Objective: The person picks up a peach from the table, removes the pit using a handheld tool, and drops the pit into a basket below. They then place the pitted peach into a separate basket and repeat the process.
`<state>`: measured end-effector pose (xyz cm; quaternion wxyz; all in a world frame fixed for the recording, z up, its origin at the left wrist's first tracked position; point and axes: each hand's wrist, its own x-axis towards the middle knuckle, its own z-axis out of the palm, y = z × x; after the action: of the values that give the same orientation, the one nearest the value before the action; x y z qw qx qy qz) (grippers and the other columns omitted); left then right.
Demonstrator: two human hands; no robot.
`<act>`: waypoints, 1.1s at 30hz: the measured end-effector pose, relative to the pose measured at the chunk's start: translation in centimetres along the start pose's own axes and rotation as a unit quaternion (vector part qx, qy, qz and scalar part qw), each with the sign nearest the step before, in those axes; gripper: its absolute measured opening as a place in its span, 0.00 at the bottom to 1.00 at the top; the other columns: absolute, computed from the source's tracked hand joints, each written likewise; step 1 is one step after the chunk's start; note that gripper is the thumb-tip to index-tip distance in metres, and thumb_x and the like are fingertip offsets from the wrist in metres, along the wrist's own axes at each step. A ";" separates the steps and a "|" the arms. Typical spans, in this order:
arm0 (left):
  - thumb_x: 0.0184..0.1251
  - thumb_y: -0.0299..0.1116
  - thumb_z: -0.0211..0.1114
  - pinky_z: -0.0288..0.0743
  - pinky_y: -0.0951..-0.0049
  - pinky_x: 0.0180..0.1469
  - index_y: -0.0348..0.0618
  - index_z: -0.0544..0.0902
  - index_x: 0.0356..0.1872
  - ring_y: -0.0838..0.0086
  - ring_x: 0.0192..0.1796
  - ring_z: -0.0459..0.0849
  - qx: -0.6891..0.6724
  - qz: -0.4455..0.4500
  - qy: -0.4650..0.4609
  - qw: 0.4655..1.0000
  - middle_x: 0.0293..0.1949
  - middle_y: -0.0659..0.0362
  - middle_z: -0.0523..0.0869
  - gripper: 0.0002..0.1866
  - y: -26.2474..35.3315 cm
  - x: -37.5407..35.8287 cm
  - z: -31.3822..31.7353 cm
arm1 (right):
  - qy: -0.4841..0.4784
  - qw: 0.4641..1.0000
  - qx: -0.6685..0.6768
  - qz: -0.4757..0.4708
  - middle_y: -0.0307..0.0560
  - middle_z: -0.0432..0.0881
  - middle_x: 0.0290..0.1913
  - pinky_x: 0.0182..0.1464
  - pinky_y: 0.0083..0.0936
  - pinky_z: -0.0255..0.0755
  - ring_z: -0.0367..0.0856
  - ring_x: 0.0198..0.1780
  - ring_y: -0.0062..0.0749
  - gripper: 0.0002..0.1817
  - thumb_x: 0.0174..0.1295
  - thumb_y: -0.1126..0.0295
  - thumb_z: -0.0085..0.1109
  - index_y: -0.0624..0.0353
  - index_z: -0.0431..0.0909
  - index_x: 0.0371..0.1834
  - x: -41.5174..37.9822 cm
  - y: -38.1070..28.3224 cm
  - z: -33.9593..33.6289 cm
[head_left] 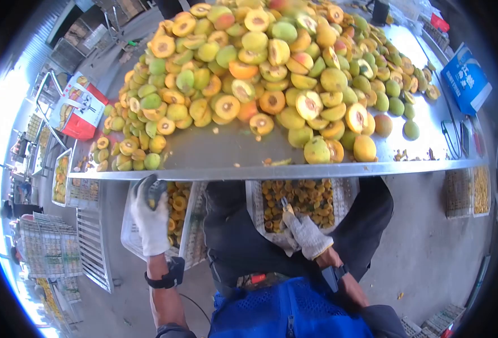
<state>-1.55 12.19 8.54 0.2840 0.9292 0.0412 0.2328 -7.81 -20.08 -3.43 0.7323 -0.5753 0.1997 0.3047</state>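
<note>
Left hand (150,217) fingers clamped on a fruit half; right hand (308,234) fingers closed round knife (285,207); counter (215,155) pile half-cut, trays (302,203) part-filled

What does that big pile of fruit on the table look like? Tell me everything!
The fruit pile is a wide heap of green, yellow and orange peach-like fruit. Many are cut in half, showing orange flesh and brown pit hollows; others look whole. It rests on a shiny metal table, spreading almost to its front edge. Neither gloved hand touches it.
</note>
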 end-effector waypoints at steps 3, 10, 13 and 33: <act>0.51 0.25 0.72 0.75 0.62 0.56 0.37 0.81 0.53 0.57 0.49 0.83 -0.058 0.012 -0.062 0.996 0.49 0.48 0.83 0.24 3.4 4.6 3.6 | -0.002 0.999 -0.043 -0.013 0.37 0.71 0.16 0.17 0.20 0.58 0.66 0.15 0.20 0.18 0.74 0.56 0.48 0.59 0.77 0.36 0.4 0.7 0.1; 0.54 0.43 0.74 0.74 0.57 0.59 0.42 0.76 0.61 0.44 0.57 0.78 0.069 0.093 -0.125 0.985 0.55 0.37 0.78 0.33 5.7 13.8 15.9 | 0.062 0.861 -0.438 -0.252 0.60 0.82 0.40 0.41 0.46 0.72 0.80 0.41 0.57 0.14 0.66 0.67 0.52 0.60 0.78 0.51 3.0 6.7 -2.1; 0.50 0.41 0.77 0.75 0.58 0.58 0.37 0.72 0.62 0.46 0.58 0.78 0.066 0.064 -0.177 0.980 0.55 0.39 0.78 0.38 7.4 13.7 14.7 | 0.108 0.935 -0.293 -0.164 0.64 0.82 0.30 0.37 0.45 0.71 0.79 0.34 0.61 0.25 0.71 0.50 0.50 0.66 0.79 0.39 1.0 3.0 -0.3; 0.75 0.54 0.55 0.75 0.69 0.62 0.42 0.71 0.65 0.70 0.57 0.80 -0.702 -0.239 -0.236 0.628 0.56 0.56 0.80 0.29 10.4 -4.9 12.4 | 0.181 0.705 -0.438 -0.528 0.65 0.80 0.46 0.49 0.45 0.74 0.79 0.48 0.63 0.17 0.72 0.65 0.49 0.64 0.73 0.57 -0.1 -5.1 2.6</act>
<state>-0.87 -3.82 3.17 0.8958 0.4298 0.0179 -0.1120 -4.60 -18.33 0.97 0.3889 -0.8868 -0.1641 -0.1883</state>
